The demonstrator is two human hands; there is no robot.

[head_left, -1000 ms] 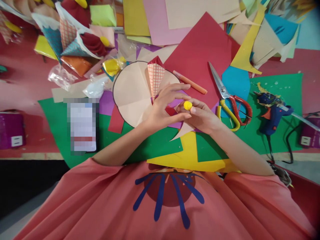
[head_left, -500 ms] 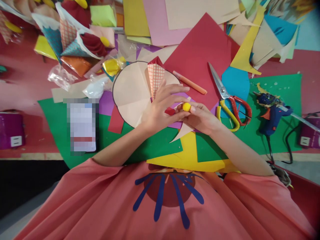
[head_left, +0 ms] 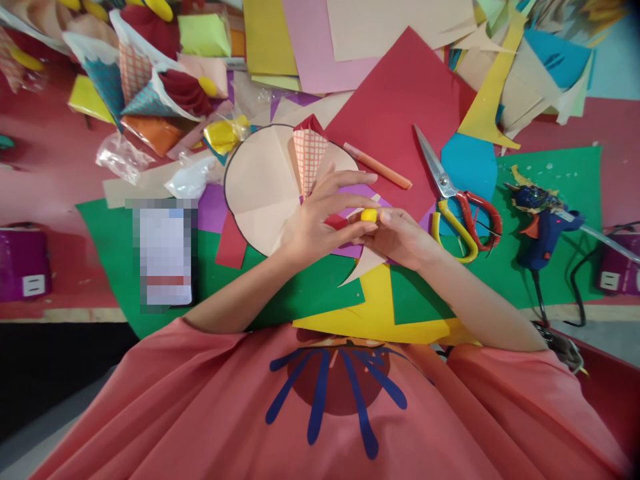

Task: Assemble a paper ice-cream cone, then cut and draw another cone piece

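A small lump of yellow clay (head_left: pixel 369 215) is pinched between my two hands, above the paper-covered table. My right hand (head_left: pixel 407 237) grips it with thumb and fingertips. From the other side, the thumb and forefinger of my left hand (head_left: pixel 315 223) press on the lump, while the other fingers stretch out above. Just beyond my left hand, a checked paper cone (head_left: pixel 310 157) with a red top lies on a large cream paper disc (head_left: pixel 255 180). An orange pen (head_left: pixel 379 165) lies on red paper past my fingers.
Open-bladed scissors (head_left: pixel 453 193) lie right of my hands. Farther right sits a blue glue gun (head_left: pixel 543 237) with its cable. A phone (head_left: pixel 165 257) with a blurred screen lies at left. Finished cones (head_left: pixel 170 90), clay packets (head_left: pixel 205 35) and paper scraps fill the back.
The yellow lump has gone from rounded to flatter and more block-like between my fingertips. My hands have stayed almost in place.
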